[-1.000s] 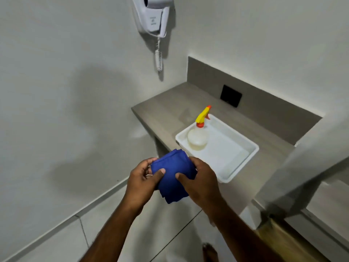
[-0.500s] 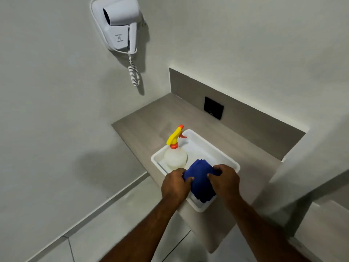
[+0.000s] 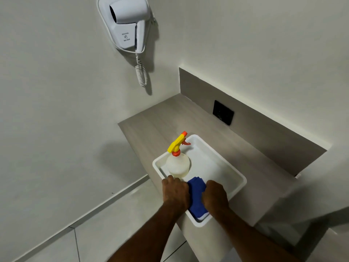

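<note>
A folded blue cloth (image 3: 196, 197) lies in the near corner of a white tray (image 3: 234, 172) on a grey counter. My left hand (image 3: 175, 192) grips the cloth's left side and my right hand (image 3: 215, 195) grips its right side, both with fingers curled down into the tray. A clear spray bottle (image 3: 177, 163) with a yellow and orange trigger head stands upright in the tray's left corner, just beyond my left hand. The fingertips of both hands are hidden behind the knuckles.
The counter (image 3: 160, 123) juts from a white wall corner, with a black socket plate (image 3: 223, 112) on its backsplash. A white wall-mounted hair dryer (image 3: 128, 23) with a coiled cord hangs above left. Tiled floor (image 3: 94, 233) lies below left.
Both hands have carried the blue cloth from the air in front of the counter forward and down into the tray's near corner. The view has tilted up, which brings the hair dryer into sight.
</note>
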Motion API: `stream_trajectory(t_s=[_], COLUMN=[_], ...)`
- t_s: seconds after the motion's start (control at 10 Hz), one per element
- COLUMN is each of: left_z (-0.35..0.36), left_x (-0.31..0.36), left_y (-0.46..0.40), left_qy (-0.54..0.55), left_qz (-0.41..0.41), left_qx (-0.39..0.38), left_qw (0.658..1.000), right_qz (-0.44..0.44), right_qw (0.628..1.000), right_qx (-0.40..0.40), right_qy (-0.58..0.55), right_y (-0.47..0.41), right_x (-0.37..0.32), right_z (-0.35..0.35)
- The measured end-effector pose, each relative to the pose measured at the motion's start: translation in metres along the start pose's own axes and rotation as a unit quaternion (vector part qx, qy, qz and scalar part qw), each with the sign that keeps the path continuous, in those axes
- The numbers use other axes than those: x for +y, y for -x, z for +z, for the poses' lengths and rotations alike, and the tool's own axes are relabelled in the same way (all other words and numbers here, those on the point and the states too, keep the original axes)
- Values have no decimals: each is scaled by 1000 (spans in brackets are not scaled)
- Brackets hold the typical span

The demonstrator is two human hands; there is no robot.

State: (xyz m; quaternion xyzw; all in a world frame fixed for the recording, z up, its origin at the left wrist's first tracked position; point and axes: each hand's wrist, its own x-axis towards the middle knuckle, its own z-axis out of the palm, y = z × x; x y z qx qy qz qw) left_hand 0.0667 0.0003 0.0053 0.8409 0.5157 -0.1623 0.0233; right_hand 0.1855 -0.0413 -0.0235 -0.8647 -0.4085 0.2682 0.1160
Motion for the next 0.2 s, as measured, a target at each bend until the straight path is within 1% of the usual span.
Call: stream_trajectory(t_s=[0.1, 0.2], left_z=[-8, -12], left_x=[-12, -35], left_y=[6, 12], left_qy=[7, 22], left_qz=[23, 22], left_qx=[15, 47], left_qw=[1000, 998], right_qz=[-23, -124], right_qw=[999, 979], right_qx=[28, 163], right_qy=[28, 13], right_y=[6, 19], right_x=[-8, -27], right_z=[-7, -15])
